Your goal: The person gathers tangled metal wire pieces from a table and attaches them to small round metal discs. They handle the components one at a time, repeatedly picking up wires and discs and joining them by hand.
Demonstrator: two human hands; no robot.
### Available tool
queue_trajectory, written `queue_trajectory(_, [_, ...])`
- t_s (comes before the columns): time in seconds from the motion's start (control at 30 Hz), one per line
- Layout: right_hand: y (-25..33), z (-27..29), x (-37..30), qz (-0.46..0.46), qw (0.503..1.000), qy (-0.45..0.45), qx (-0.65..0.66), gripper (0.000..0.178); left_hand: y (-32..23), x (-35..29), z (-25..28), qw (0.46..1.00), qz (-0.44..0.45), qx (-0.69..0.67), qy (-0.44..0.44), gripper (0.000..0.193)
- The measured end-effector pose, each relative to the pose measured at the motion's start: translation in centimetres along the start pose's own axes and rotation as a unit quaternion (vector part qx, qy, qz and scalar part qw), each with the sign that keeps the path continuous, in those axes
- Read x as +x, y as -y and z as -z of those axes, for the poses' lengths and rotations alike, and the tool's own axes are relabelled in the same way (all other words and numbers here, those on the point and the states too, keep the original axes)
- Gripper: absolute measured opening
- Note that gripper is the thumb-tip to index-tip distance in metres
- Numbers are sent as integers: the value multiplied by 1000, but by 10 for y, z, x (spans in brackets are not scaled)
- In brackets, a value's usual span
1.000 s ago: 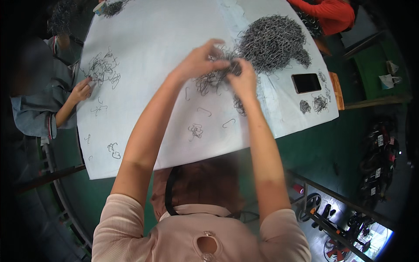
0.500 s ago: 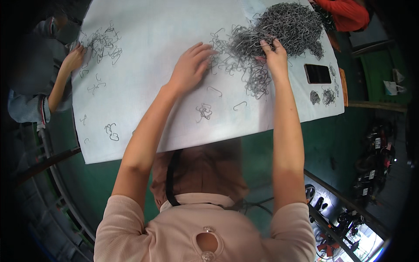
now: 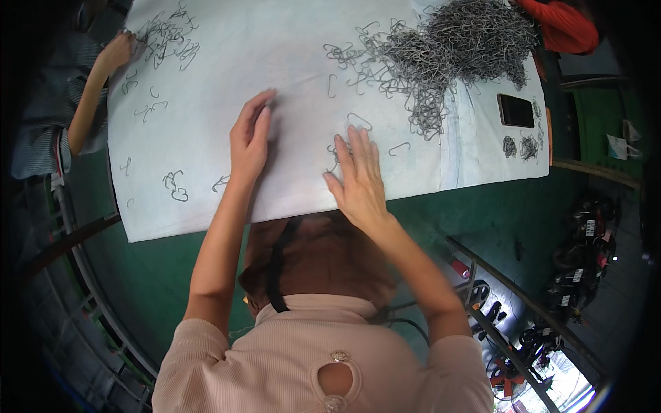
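Overhanging green floor (image 3: 496, 213), a white table (image 3: 200, 131) bears wire hooks (image 3: 475, 41) heaped toward its far-right corner; left hand (image 3: 249, 138) half-open, right hand (image 3: 361, 179) spread near the front edge, both gripping nothing.

So we've got a black-screened rectangular phone (image 3: 516, 111) lying flat in the upper right, on the white table covering (image 3: 475, 155). In the top right corner there's somebody's bright red long sleeve (image 3: 568, 31), and on the far left, another person's blue-grey striped sleeve (image 3: 36, 155). We can also spot a white bag-like thing (image 3: 617, 146) near the right edge, just above a long brown bar (image 3: 599, 173). Below that sits a dark cluttered row of machinery (image 3: 575, 268), too murky for us to make out. Dark green floor (image 3: 151, 279) shows lower left, and a small red cylinder (image 3: 459, 267) lower right.
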State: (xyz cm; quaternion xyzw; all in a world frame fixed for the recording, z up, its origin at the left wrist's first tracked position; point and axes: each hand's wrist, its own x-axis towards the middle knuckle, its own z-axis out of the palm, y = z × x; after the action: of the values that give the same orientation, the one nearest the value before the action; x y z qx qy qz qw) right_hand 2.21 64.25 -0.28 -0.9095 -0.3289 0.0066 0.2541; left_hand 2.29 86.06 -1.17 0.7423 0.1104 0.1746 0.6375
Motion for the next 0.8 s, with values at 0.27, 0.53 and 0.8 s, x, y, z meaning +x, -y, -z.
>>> queue_trajectory(0.27, [52, -53, 43, 84, 994, 29, 65, 63, -3, -61, 35, 994, -1, -10, -113, 24])
queue_trajectory(0.53, [-58, -22, 136, -51, 989, -126, -59, 55, -3, -59, 35, 995, -45, 34, -86, 27])
queue_trajectory(0.8, [-56, -7, 107, -24, 986, -143, -85, 39, 0, -62, 35, 989, -83, 50, -113, 26])
